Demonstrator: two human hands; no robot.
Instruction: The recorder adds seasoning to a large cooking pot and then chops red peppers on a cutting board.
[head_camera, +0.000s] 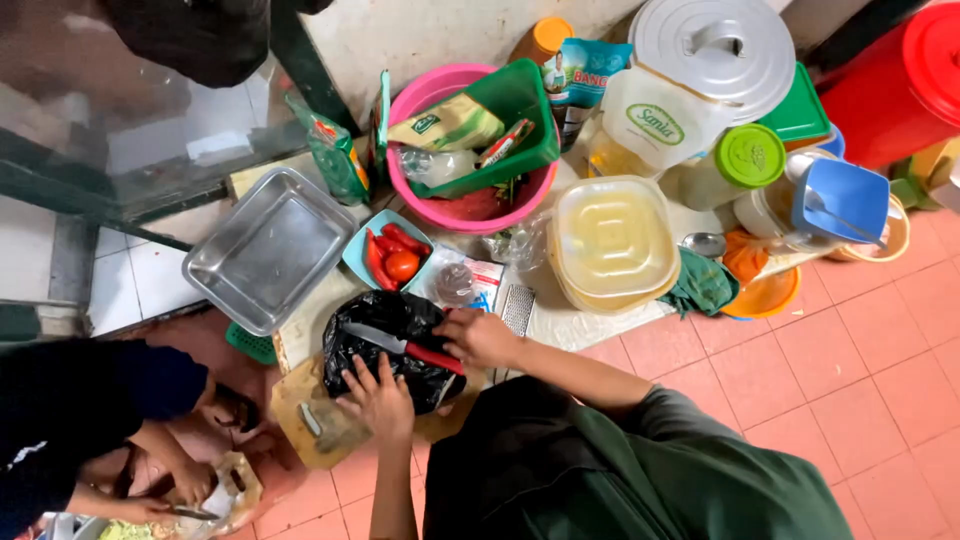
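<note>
My right hand (480, 337) grips the red handle of a kitchen knife (405, 349), whose blade lies across a crumpled black plastic bag (385, 322). Spread flat, my left hand (380, 402) presses on the near edge of that bag. The bag rests partly on a worn wooden cutting board (312, 418) on the tiled floor. Just beyond the bag stands a small blue dish (357, 258) with red chillies and a tomato (401, 265).
A metal tray (268, 247) lies to the left, a pink basin (470, 210) holding a green basket behind. A lidded plastic container (612, 243), jars, a red bucket (895, 75) and a grater (517, 308) crowd the right. Another person's hands (185, 485) work at bottom left.
</note>
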